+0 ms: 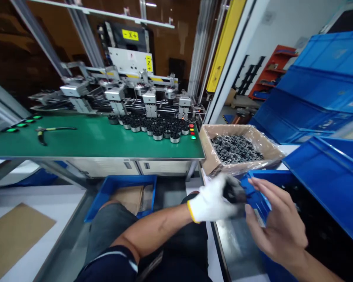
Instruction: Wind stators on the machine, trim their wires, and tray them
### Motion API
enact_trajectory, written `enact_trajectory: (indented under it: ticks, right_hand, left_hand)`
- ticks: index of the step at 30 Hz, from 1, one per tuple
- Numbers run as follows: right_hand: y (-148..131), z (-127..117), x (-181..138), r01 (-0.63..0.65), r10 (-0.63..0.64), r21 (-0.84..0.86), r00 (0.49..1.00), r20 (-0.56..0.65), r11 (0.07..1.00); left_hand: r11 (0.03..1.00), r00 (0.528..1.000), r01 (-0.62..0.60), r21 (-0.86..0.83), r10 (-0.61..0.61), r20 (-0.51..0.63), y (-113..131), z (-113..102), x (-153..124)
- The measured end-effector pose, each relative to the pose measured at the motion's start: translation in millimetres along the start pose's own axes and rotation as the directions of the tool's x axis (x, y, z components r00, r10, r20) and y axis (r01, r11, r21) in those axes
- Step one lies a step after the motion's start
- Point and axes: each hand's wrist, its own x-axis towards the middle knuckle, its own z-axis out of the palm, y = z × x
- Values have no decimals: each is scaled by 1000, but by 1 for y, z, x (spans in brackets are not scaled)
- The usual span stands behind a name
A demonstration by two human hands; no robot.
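Note:
My left hand (216, 199), in a white glove with a yellow cuff, is closed around a dark round part (234, 190). Motion blurs both the glove and the part. Just to the right, my bare right hand (278, 219) has its thumb and fingers apart, their tips close to the part, with nothing visible between them. Behind the hands, a cardboard box (213, 158) lined with clear plastic is filled with grey and black ring-shaped parts (235, 149). Below my right hand is a blue bin (261, 205) with dark contents.
Several black-and-silver round parts (157, 129) crowd the back of the green bench (91, 143), before a machine with metal clamps (114, 94). Pliers (44, 133) lie at left. Stacked blue crates (317, 90) stand at right; a blue tray (106, 192) sits under the bench.

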Motion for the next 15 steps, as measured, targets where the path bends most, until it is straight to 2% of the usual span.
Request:
enact_trajectory:
  ticks: [3,5,8,11,15]
  right_hand:
    - [-4,10,-4,-129,127,27,988,84,991]
    - [-5,18,-5,-152,144,54,981,129,987]
    - [-8,21,-4,-75,61,100,989,134,992]
    - [-11,18,-1,-56,36,146,990,137,988]
    - [-9,14,-1,-78,39,210,982,183,974]
  left_hand:
    - [990,988,97,106,-83,-130,15,-29,-10]
    - [971,987,69,227,-33,-158,24,-39,-17]
    - [940,993,-70,333,96,-62,34,-42,-24]
    - [932,989,-148,330,148,26,41,-45,-26]
    - [900,949,-314,301,294,112,42,-56,-23]
